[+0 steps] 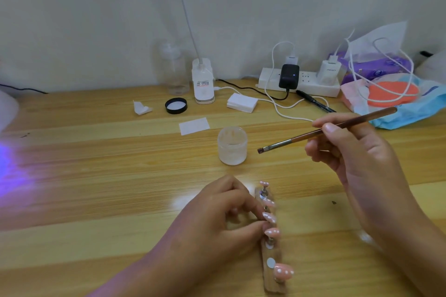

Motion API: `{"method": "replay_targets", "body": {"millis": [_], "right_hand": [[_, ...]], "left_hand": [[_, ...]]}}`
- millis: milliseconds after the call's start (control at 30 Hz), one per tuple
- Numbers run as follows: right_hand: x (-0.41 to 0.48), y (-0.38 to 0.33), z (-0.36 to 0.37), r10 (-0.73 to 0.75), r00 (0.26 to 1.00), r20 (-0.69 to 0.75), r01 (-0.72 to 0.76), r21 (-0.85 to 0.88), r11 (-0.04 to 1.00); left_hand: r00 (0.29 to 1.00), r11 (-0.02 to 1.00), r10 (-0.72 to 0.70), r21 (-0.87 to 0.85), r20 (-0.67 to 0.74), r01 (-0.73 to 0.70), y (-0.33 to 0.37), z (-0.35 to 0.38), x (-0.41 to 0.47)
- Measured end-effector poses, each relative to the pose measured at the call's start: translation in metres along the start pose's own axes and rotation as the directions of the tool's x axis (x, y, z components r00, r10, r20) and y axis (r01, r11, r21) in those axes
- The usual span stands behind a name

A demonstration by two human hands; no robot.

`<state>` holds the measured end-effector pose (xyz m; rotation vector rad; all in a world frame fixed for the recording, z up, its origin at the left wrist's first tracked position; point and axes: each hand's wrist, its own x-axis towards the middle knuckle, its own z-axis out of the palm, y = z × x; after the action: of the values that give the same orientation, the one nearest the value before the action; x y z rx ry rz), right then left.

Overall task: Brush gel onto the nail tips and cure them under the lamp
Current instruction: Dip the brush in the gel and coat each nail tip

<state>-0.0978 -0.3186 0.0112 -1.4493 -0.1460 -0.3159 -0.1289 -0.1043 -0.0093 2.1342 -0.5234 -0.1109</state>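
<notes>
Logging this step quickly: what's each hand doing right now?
Left hand: holds the nail tip holder.
Right hand: holds the brush.

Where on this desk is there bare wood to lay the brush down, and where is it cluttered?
Bare wood lies left of the gel jar, between the black lid and the left hand, and between the nail holder and the right hand holding the brush. Crowded: the back right, around the power strip, pen and bags.
</notes>
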Motion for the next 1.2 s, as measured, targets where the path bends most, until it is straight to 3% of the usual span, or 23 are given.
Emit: {"method": "replay_targets", "body": {"millis": [167,267,433,667,933,1200], "right_hand": [[0.000,0.002,-0.004,0.039,0.999,0.008,-0.039,0.009,0.999],[0.002,0.002,-0.006,0.059,0.998,-0.005,-0.059,0.072,0.996],[0.002,0.000,-0.003,0.052,0.999,-0.010,-0.049,0.178,0.983],[-0.004,-0.001,0.005,0.049,0.999,-0.014,-0.044,0.210,0.977],[-0.009,-0.002,0.009,-0.001,0.999,0.038,0.000,0.031,1.000],[-0.011,-0.005,0.014,-0.030,0.998,0.048,0.031,-0.014,0.999]], "left_hand": [[0.997,0.987,-0.075,-0.141,0.011,0.075,0.000,-0.002,0.001],[0.992,0.964,-0.093,-0.256,-0.079,0.070,-0.003,-0.005,0.001],[0.972,0.828,-0.165,-0.560,-0.170,0.042,-0.005,-0.009,0.001],[0.984,0.875,-0.109,-0.484,-0.144,0.026,-0.003,-0.007,0.004],[0.980,0.854,-0.162,-0.514,-0.114,0.081,-0.003,-0.011,0.008],[0.978,0.850,-0.186,-0.515,-0.100,0.109,-0.001,-0.011,0.008]]}}
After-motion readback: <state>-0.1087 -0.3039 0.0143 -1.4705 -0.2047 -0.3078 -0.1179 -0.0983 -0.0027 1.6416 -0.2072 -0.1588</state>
